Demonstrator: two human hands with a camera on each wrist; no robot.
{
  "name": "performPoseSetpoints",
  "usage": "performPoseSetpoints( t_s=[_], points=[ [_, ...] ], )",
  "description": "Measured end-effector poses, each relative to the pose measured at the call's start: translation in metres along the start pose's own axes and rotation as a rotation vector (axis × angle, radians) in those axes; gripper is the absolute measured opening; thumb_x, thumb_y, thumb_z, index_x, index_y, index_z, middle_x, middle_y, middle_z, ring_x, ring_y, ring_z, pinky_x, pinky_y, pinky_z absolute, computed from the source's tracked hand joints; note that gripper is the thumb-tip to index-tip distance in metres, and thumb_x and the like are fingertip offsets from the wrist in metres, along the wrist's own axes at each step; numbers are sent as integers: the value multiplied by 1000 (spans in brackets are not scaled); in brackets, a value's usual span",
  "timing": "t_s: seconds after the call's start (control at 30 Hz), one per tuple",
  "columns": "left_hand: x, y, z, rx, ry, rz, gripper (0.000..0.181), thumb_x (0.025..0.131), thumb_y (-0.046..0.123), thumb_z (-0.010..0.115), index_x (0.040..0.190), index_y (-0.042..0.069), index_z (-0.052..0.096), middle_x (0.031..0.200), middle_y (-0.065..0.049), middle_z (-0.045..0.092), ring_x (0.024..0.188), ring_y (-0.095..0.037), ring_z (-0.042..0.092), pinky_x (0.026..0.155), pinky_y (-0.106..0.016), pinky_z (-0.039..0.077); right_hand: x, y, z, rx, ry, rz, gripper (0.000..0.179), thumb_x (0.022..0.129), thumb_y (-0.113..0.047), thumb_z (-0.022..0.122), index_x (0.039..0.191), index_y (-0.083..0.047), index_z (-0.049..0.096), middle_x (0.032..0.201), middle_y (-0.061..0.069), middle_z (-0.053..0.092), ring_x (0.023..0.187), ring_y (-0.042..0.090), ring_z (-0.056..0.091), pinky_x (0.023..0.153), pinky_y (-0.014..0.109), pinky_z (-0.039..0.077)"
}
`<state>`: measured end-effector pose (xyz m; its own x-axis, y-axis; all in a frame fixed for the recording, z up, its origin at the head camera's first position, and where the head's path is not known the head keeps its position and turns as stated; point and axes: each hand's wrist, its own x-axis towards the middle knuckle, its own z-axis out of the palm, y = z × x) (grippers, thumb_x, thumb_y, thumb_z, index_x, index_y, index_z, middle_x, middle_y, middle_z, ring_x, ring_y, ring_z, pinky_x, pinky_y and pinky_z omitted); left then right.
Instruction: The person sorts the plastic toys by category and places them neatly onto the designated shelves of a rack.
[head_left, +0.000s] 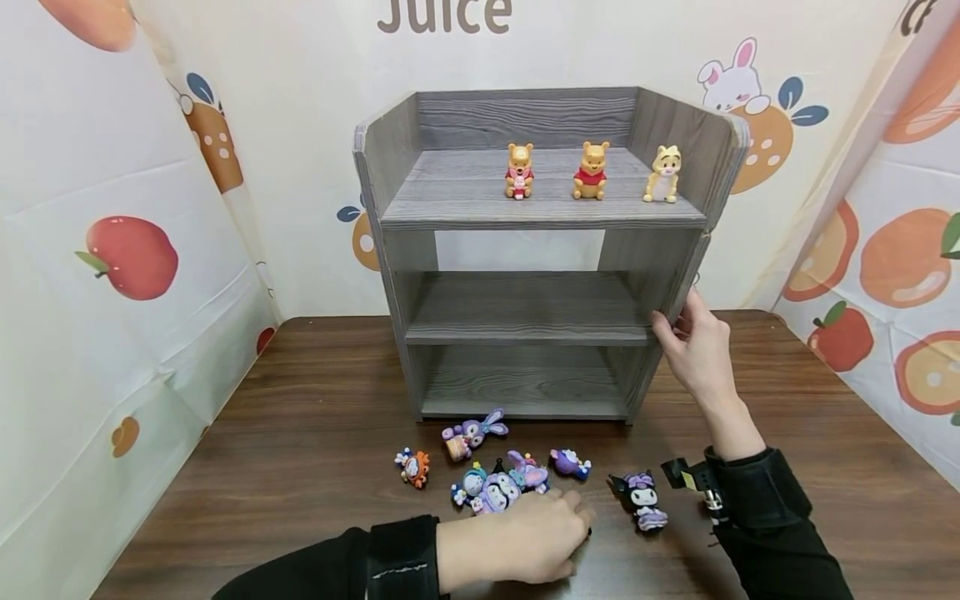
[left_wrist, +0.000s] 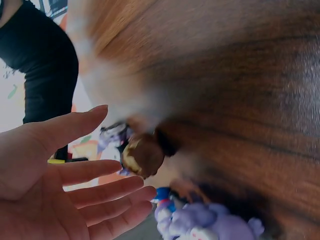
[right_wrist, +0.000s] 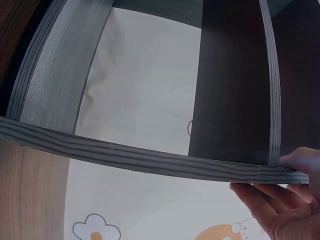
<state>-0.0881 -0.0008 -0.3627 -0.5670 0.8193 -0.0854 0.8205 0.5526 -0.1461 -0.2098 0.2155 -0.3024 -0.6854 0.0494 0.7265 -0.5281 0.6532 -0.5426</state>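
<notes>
My right hand [head_left: 697, 346] holds the right side panel of a grey wood-grain shelf [head_left: 525, 333], thumb at the front edge and fingers on the outer face, as the right wrist view also shows. Low over the table, my left hand [head_left: 536, 537] is beside a group of purple figurines [head_left: 498, 490]. In the left wrist view its fingers are extended near a round brown figurine [left_wrist: 145, 156]; contact cannot be told. Purple figurines [left_wrist: 215, 222] lie below the fingertips there. A black-hooded figurine [head_left: 642, 502] lies between the two hands.
On the top shelf stand two yellow bear figurines [head_left: 519, 173] and a cream figurine [head_left: 663, 175]. An orange-and-blue figurine [head_left: 413, 467], a rabbit-eared one [head_left: 474, 433] and a small purple one [head_left: 570, 463] lie before the shelf. Printed cloth walls [head_left: 135, 350] surround the table.
</notes>
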Motion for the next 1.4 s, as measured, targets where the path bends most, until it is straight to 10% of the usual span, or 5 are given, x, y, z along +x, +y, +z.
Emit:
performPoseSetpoints(
  t_s=[0.43, 1.4],
  points=[
    [5, 10, 12, 163, 90, 30, 11, 75, 22, 66, 85, 21, 63, 80, 7, 56, 70, -7, 50, 60, -19, 42, 1, -1, 1, -6, 2, 4, 28, 83, -1, 52, 110, 5, 49, 92, 25, 59, 82, 42, 59, 60, 1, 34],
    [-4, -7, 15, -181, 166, 2, 19, 70, 12, 72, 84, 16, 60, 88, 1, 48, 62, -4, 49, 52, -12, 39, -1, -2, 1, -22, -3, 17, 31, 85, -3, 51, 114, 5, 48, 94, 26, 59, 82, 42, 59, 61, 0, 34]
  ],
)
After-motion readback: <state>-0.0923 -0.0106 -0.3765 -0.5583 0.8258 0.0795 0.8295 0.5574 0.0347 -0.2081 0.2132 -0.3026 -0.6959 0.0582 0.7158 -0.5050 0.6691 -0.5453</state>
